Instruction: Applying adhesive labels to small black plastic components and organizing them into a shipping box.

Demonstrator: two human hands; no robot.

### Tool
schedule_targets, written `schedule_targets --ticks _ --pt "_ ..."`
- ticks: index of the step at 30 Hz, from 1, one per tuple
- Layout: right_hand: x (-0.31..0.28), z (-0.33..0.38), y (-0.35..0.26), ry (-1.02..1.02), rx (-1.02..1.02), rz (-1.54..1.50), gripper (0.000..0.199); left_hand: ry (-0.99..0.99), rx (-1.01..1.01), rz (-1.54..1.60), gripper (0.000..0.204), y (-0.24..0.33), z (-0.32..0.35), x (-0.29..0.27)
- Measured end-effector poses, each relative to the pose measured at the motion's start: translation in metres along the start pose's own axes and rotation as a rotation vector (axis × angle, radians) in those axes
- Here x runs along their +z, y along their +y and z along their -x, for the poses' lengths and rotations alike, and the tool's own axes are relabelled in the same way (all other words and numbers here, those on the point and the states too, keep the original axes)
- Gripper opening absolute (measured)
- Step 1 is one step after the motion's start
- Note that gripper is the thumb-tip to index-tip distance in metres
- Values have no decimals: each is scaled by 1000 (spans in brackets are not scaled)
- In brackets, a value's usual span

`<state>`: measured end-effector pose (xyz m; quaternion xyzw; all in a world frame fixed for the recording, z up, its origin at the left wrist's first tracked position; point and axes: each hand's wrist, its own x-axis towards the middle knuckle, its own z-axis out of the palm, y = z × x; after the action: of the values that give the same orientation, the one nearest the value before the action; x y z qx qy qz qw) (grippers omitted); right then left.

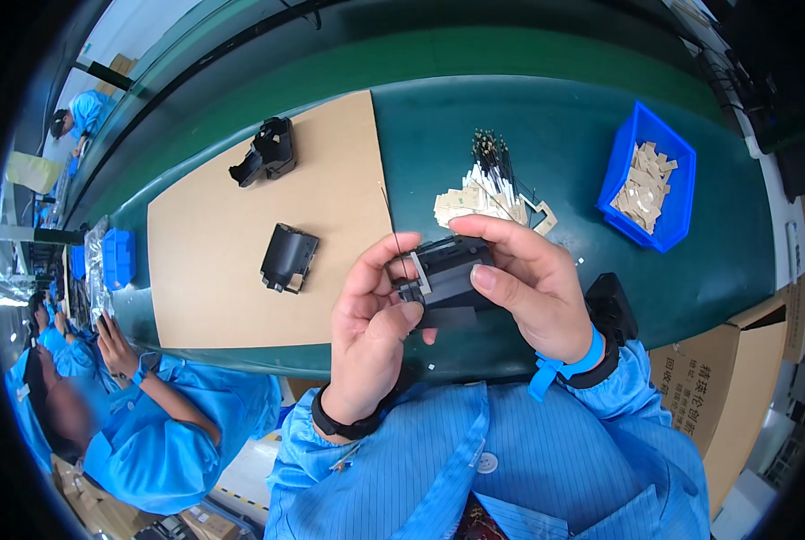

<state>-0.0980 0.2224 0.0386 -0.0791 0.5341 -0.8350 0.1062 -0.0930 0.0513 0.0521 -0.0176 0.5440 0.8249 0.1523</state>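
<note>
The small black plastic housing (447, 277) sits raised between our hands above the green belt (528, 135), close for detail work. Our left hand (366, 333) pinches its end and a thin wire; our right hand (533, 292) clamps its far side (steadying it). Beyond lie two similar black housings (287, 256) on brown cardboard (213, 261), within reach.

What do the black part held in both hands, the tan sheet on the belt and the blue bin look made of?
Black housing part: likely moulded plastic, matte with crisp edges. Tan flat sheet: cardboard by its dull brown face. Blue open bin: probably glossy rigid plastic.
</note>
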Motion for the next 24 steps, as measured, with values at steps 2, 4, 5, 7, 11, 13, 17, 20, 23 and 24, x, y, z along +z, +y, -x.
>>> schedule_targets --ticks 2,4,5,7,11,13,17,20,23,24 --pt "1 0 0 -8 9 -23 37 -21 -32 34 53 3 -1 -1" --pt "3 2 2 -3 2 -12 37 27 -124 116 48 6 -2 -1" --pt "4 2 2 3 -5 -1 37 27 -124 117 48 6 -4 -2" --pt "3 3 3 -4 0 2 37 67 -152 146 44 6 -5 -4" --pt "2 4 3 -4 17 2 37 42 -116 73 42 6 -4 -4" --pt "1 4 5 -12 17 -9 37 22 -130 42 42 7 -4 -6" --pt "0 3 3 -11 11 -20 37 5 -129 55 46 6 -3 -7" --pt "1 3 1 -19 19 -39 37 -37 -115 110 51 3 -3 -6" --pt "0 3 1 -11 21 -11 37 -34 -99 130 51 2 -3 -5" --pt "0 3 1 -11 21 -12 37 -32 -100 143 50 1 -4 -5"
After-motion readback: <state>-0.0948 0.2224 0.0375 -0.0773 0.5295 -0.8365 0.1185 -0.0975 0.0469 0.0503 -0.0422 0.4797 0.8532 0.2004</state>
